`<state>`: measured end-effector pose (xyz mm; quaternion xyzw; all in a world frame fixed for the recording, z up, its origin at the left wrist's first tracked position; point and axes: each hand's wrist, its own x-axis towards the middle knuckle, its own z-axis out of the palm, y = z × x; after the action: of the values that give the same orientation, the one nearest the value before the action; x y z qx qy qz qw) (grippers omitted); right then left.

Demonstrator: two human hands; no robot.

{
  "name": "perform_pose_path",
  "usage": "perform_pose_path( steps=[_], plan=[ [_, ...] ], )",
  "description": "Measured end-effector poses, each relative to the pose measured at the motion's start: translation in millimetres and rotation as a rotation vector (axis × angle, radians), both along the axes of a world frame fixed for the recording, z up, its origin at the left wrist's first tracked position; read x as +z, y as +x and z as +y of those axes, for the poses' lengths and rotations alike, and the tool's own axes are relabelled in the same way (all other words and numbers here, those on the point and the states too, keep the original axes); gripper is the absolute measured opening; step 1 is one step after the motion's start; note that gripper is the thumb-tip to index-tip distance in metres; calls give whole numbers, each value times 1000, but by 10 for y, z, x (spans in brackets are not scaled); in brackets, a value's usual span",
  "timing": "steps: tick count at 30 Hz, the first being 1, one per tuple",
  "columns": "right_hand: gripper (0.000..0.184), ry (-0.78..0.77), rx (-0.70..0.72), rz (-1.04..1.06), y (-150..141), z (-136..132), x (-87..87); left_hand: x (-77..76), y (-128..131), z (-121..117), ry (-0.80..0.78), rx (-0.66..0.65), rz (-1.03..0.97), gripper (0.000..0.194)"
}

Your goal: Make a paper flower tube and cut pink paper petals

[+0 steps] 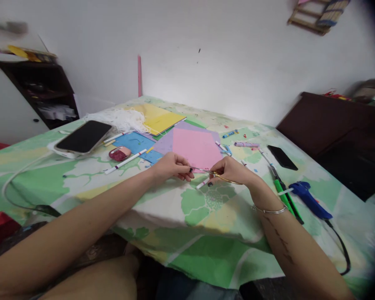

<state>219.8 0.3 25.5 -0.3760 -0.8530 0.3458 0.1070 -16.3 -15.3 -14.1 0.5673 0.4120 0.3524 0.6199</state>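
My right hand (226, 168) is closed on a small pair of scissors (228, 179) with gold-coloured handles, their blades pointing left. The fingers of my left hand (176, 166) are pinched together right at the blade tips; whatever they hold is too small to make out. Both hands are just above the near part of the table, in front of a pink paper sheet (193, 146). A white marker (202, 183) lies beneath the scissors, partly covered by my right hand.
A phone on a white base (84, 136), a bundle of white yarn (118, 120) and a yellow folder (162, 118) lie at left and back. To the right are green-handled pliers (284, 193), a blue glue gun (311, 200) with a trailing cord and a dark phone (282, 157).
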Motion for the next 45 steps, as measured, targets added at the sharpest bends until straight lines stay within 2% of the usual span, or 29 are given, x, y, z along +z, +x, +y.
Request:
perform_pose_path(
  steps=[13, 18, 21, 26, 30, 45],
  plan=[
    [37, 84, -16, -5, 17, 26, -20, 9, -5, -3, -17, 8, 11, 12],
    [40, 69, -244, 156, -40, 1, -64, 65, -10, -19, 12, 84, -89, 17],
    [45, 21, -317, 278, -158, -64, -104, 107, -3, -44, 16, 161, -197, 21],
    [46, -12, -334, 348, -429, -216, -183, 133, 31, -76, 91, 183, -376, 19],
    [46, 1, -331, 362, -552, -297, -217, 123, 50, -77, 155, 196, -418, 16],
    [52, 6, -387, 421, -605, -294, -269, 170, 77, -126, 181, 164, -401, 12]
  ],
)
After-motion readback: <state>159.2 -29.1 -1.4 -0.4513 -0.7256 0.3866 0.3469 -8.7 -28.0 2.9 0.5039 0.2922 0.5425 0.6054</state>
